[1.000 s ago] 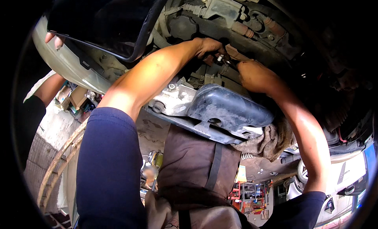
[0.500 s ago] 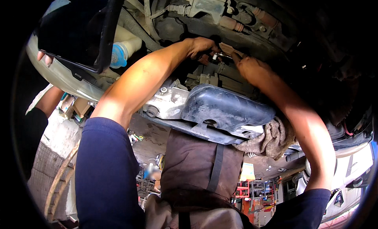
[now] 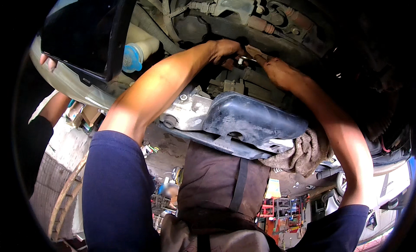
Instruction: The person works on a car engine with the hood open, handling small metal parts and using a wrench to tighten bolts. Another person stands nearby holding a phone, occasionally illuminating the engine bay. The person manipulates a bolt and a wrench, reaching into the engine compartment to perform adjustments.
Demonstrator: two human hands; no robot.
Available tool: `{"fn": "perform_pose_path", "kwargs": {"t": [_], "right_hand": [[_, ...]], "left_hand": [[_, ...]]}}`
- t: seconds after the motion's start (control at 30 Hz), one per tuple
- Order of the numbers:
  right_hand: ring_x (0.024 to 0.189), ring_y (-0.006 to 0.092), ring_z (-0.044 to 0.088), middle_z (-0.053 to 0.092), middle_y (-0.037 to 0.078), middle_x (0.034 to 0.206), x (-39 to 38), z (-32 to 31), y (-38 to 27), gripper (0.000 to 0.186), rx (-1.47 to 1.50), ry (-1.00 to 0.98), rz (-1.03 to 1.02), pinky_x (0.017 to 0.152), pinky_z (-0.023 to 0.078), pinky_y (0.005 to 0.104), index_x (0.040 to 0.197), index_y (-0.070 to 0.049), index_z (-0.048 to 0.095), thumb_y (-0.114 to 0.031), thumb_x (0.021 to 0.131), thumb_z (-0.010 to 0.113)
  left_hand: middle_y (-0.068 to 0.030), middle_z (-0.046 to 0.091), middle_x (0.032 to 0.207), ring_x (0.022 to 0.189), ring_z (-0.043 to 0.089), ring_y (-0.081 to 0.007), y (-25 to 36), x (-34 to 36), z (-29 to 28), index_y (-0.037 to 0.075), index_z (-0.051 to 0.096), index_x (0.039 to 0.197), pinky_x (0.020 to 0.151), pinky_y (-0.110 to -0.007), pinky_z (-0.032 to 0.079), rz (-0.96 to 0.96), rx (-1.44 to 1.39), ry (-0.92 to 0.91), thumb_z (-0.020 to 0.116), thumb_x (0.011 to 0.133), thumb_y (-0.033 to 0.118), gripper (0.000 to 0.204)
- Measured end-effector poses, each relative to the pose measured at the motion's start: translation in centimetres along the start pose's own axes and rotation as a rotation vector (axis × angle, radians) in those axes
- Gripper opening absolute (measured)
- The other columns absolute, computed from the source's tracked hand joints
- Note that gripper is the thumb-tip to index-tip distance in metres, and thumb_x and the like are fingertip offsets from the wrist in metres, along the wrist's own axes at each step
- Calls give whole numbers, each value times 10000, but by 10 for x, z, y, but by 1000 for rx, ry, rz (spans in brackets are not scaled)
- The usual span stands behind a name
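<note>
My left hand (image 3: 223, 51) reaches into the engine bay from the left, fingers curled down among dark parts; what they hold is hidden. My right hand (image 3: 275, 70) is closed on a metal tool (image 3: 248, 59), probably a wrench, whose shiny end lies between both hands at a small fitting. A flat brownish piece (image 3: 255, 49) is just above the tool. Below my hands sit dusty connectors (image 3: 229, 85) and a black plastic cover (image 3: 249, 115) on a pale metal crossmember (image 3: 186, 113).
A black-screened tablet (image 3: 80, 29), another person's fingertips (image 3: 48, 61) at its edge, is upper left, beside a blue cap (image 3: 132, 59). Another arm (image 3: 58, 109) shows at left. A cloth (image 3: 305, 152) hangs right of the cover; a white car (image 3: 385, 187) is lower right.
The view has shifted slightly: the tablet appears further left and the blue cap has come into sight. My hands have stayed at the same spot, the right shifting a little around the tool.
</note>
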State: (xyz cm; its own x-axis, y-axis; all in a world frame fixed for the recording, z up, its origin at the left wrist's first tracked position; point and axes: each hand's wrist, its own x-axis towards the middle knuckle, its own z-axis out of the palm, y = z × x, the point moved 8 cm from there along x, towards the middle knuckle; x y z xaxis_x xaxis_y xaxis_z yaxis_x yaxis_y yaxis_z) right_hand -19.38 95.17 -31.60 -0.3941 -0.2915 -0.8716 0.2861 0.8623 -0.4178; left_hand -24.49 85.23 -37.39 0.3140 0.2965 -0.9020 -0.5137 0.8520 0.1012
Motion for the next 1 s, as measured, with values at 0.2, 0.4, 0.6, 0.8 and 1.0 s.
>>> {"fn": "perform_pose_path", "kwargs": {"t": [0.2, 0.4, 0.6, 0.8, 1.0], "right_hand": [[974, 296, 616, 607, 204, 1069, 4, -1, -24, 295, -121, -10, -35, 782, 516, 411, 1119, -25, 585, -47, 849, 466], [911, 321, 627, 658, 165, 944, 22, -13, -62, 201, -233, 5, -79, 765, 514, 395, 904, -4, 674, -63, 738, 575], [883, 276, 642, 669, 122, 961, 40, -18, -81, 243, -236, -121, 113, 733, 518, 379, 930, -88, 704, -58, 711, 601], [814, 341, 632, 644, 219, 857, -9, -21, -51, 137, 2, 70, -28, 694, 500, 422, 790, 16, 659, -31, 720, 551], [889, 370, 622, 629, 229, 955, -16, -10, -21, 216, -86, 125, 52, 752, 506, 423, 913, 40, 633, -40, 777, 485]], "left_hand": [[-3, 470, 672, 512, 404, -100, -1, 1, -3, 29, 587, 861, 513, -273, 425, -17, 25, -21, 460, 874, 146, 173], [-47, 556, 732, 593, 526, -159, -9, 20, -23, 42, 598, 846, 525, -318, 476, -52, 14, 173, 530, 824, 165, 142], [-95, 629, 860, 641, 594, -222, -13, 68, -43, 57, 589, 964, 589, -409, 520, 44, 279, 21, 573, 805, 182, 202], [1, 530, 700, 558, 465, -126, -14, 22, -17, 80, 580, 790, 562, -283, 425, -88, 32, -12, 558, 829, 207, 135], [27, 469, 640, 492, 374, -84, -4, 15, -4, 68, 592, 839, 480, -228, 374, -38, 86, -80, 496, 882, 208, 175]]}}
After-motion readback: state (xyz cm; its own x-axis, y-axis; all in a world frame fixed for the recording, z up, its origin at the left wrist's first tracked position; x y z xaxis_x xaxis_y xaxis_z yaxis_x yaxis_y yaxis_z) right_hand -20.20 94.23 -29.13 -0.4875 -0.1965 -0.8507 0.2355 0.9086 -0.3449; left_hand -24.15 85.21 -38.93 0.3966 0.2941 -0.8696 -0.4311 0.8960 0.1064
